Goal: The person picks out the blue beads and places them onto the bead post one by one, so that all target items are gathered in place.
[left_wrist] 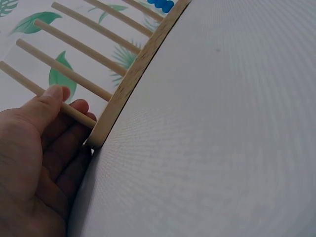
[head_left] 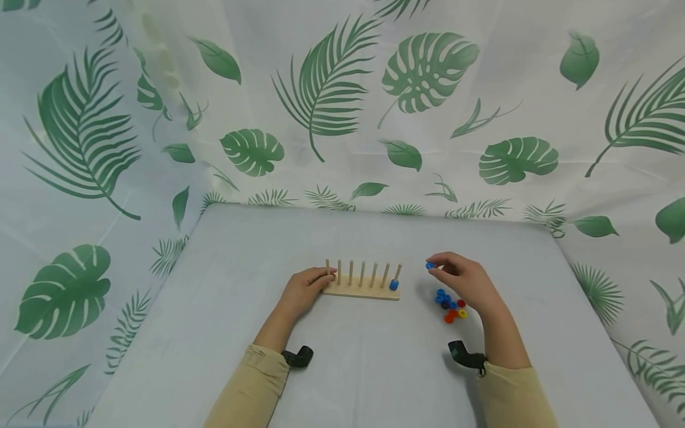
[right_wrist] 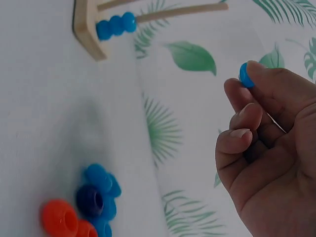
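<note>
A wooden peg board point(head_left: 364, 291) with a row of upright pegs stands on the table. My left hand point(head_left: 304, 290) grips its left end, the thumb and fingers around the leftmost peg point(left_wrist: 76, 114) in the left wrist view. Three blue beads point(right_wrist: 116, 26) are stacked at the foot of the rightmost peg; the other pegs are bare. My right hand point(head_left: 467, 279) is raised to the right of the board and pinches a blue bead point(right_wrist: 245, 75) between thumb and index finger, the other fingers curled loosely.
Below my right hand lies a loose pile of beads: several blue beads point(head_left: 441, 295), a dark blue one point(right_wrist: 90, 201), orange-red ones point(right_wrist: 59, 217), a red one point(head_left: 461, 303) and a yellow one point(head_left: 462, 314). A leaf-patterned cloth point(head_left: 342, 160) hangs behind the white table point(head_left: 364, 368).
</note>
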### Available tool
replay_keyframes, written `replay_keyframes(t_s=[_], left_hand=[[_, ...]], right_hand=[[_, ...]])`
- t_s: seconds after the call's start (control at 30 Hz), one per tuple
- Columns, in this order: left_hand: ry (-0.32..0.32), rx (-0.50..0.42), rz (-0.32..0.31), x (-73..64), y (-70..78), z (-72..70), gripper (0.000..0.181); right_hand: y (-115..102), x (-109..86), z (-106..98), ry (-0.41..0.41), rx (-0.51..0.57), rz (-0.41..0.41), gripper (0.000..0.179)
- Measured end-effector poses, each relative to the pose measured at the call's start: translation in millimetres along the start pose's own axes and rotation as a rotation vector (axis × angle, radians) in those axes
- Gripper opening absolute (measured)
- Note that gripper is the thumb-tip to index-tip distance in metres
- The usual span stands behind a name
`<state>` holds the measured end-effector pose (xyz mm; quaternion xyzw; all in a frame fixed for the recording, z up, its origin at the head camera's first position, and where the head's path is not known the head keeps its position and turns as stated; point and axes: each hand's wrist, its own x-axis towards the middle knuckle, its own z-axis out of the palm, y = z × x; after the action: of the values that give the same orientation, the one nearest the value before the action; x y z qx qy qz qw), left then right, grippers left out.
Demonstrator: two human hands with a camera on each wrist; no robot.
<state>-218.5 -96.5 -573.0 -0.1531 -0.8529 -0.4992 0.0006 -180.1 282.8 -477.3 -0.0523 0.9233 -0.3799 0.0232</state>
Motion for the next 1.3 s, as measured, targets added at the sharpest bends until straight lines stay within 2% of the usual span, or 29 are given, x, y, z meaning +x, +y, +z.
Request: replay_keyframes(t_s=[0.23, 0.8, 1.0, 1.3], left_hand=[[0.003, 0.011, 0.001, -0.3, 0.4, -0.3, 0.027], [0.016, 0.022, 0.028, -0.1, -1.6, 0.2, 0.028], [0.012, 0.027, 0.031, -0.4, 0.2, -0.8, 0.028], [-0.023, 0.030, -0.020, -0.4, 5.3, -2.6, 0.029]], right_hand=[[-15, 6.6, 7, -0.002, 0.037, -0.076, 0.031], [-35, 20.6, 22, -0.066, 0.068, -0.124, 0.024], [-38, 21.8, 26, -0.078, 0.055, -0.139, 0.024], [-28, 24.4, 38, -0.097, 0.006, -0.128, 0.020]])
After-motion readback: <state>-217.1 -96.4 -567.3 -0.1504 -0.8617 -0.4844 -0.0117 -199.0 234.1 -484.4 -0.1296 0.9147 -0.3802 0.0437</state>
